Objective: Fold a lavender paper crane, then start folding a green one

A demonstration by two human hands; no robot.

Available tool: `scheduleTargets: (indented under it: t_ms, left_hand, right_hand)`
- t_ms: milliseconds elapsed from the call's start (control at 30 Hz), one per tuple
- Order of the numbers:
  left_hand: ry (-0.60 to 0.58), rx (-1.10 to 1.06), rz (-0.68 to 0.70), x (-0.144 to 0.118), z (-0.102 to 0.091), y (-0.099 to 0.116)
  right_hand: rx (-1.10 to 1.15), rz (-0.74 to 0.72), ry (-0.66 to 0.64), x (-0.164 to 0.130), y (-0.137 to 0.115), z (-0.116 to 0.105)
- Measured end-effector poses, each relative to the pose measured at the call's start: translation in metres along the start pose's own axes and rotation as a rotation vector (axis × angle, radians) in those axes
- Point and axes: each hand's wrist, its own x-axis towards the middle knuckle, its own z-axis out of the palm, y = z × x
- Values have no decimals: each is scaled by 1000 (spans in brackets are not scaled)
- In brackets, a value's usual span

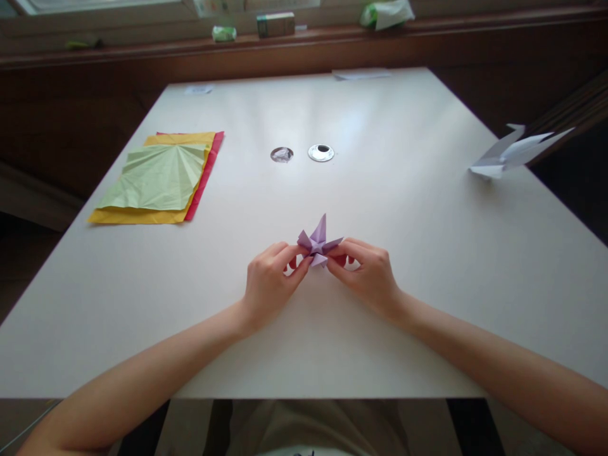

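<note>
A small purple folded-paper flower point(317, 246) with several pointed petals is held just above the white table point(408, 209), near its front middle. My left hand point(273, 275) pinches its left side between thumb and fingers. From the other side, my right hand point(368, 269) grips the right petal in the same kind of pinch. One tall petal points away from me, and a shorter one folds down toward me. The fingertips partly cover the lower sides of the flower.
Creased green paper point(156, 177) lies over yellow paper point(137, 217) and red paper point(205, 180) at left. A white paper crane point(508, 155) stands near the right edge. Two round table holes point(321, 152) sit beyond my hands. A small box point(276, 25) rests on the back ledge.
</note>
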Motion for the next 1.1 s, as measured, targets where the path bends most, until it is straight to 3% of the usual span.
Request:
scheduleTargets:
  t_ms: [733,967,1100]
  left_hand:
    - [3,-7,3,1,2,-4]
    - [103,51,76,2,4,-7]
    - [104,44,96,3,4,-8]
  right_hand:
    - [-40,0,8,0,3,2]
    - [-100,-73,105,1,5,2]
    - [-122,-101,106,1,6,2]
